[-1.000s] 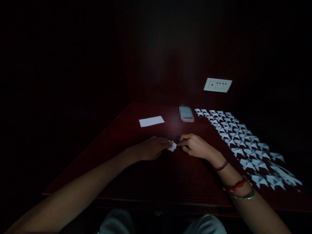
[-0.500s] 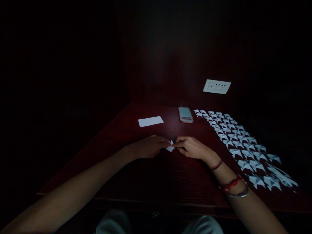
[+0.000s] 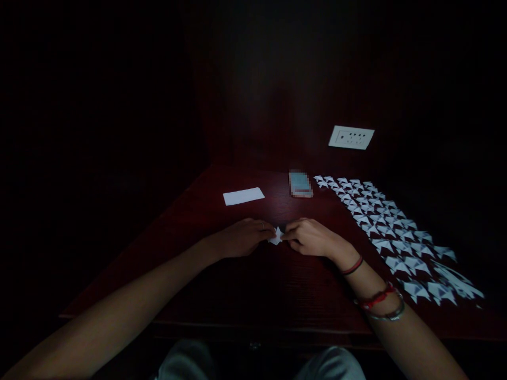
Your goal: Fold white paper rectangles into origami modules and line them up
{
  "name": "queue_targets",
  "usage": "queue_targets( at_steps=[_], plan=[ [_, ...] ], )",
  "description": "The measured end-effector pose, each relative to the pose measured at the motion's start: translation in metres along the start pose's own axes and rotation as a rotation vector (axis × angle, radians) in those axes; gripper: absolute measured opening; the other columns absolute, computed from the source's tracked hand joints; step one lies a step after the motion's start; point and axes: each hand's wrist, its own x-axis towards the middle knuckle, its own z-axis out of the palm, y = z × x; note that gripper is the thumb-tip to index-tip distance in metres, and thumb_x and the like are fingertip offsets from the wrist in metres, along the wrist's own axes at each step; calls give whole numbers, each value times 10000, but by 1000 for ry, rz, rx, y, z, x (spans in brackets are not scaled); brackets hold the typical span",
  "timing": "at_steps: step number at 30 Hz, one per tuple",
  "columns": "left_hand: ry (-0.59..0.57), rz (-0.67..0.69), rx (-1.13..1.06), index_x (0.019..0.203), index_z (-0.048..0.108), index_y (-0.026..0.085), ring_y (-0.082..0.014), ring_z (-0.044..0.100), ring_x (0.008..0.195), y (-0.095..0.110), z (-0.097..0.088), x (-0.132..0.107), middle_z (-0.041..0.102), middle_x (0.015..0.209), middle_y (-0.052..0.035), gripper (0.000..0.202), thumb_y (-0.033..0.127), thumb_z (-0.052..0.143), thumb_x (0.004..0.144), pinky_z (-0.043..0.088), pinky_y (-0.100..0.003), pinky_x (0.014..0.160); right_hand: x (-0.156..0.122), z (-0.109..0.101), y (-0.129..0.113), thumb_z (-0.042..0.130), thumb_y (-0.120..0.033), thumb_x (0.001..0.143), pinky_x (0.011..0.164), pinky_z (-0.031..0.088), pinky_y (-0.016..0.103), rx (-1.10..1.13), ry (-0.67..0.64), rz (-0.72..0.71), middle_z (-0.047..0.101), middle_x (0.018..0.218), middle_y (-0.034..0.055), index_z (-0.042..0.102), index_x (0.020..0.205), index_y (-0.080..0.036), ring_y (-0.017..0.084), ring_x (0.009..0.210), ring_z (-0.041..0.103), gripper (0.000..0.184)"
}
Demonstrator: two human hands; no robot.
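Pinching folded paper piece (image 3: 276, 236) — left hand (image 3: 243, 238) | right hand (image 3: 312, 237) — fingertips together on it

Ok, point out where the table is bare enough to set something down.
Bare: the middle of the table, from its near edge up to the left hand and right hand pinching the folded piece; also the gap between the white slip and the phone. Crowded: the right side, covered by rows of folded pieces.

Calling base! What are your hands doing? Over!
Left hand, right hand: both pinching small folded paper. Paper held between them, over table. Folded pieces off right, not in the way.
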Motion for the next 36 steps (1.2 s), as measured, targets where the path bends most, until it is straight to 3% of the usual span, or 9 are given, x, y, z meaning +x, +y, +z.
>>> queue_targets(
  at_steps=[3,8,17,22,29,36],
  plan=[
    [12,-6,9,1131,429,230,-170,379,1070,1,-2,-1,422,1171,-29,425,37,405,753,294,-326,883,-3,0,2,423,-133,723,657,350,245,21,4,13,565,756,11,634,850,-209,119,707,506,257],
    [31,-21,2,1142,419,271,-186,380,1047,-1,-2,-4,380,1169,-24,480,41,430,720,303,-331,869,-1,5,7,417,-116,740,678,367,237,52,80,78,553,848,16,589,984,-243,115,743,513,325],
    [8,-29,-4,1167,391,311,-181,364,1026,-7,-4,-4,376,1142,-26,550,14,416,704,314,-320,850,4,8,5,440,-93,722,756,393,260,-8,68,46,520,956,26,579,992,-259,145,866,500,346],
    [13,-22,-25,1149,418,297,-169,374,1013,-9,-3,-4,392,1123,-23,486,46,418,732,305,-313,862,1,10,9,421,-109,734,785,402,274,6,80,79,518,997,37,589,979,-213,149,889,501,315],
    [41,38,-36,1175,385,275,-145,433,938,-14,-6,-6,463,1053,-28,366,228,438,816,324,-279,833,-2,10,16,450,-151,739,807,406,286,121,182,138,517,998,56,547,1047,-174,146,895,498,324],
    [102,89,53,1029,509,217,-155,453,953,-20,-5,1,503,1034,-34,241,299,470,805,315,-285,838,0,6,7,504,-186,733,811,399,270,186,108,25,534,995,39,553,1038,-207,131,886,505,309]
  ],
)
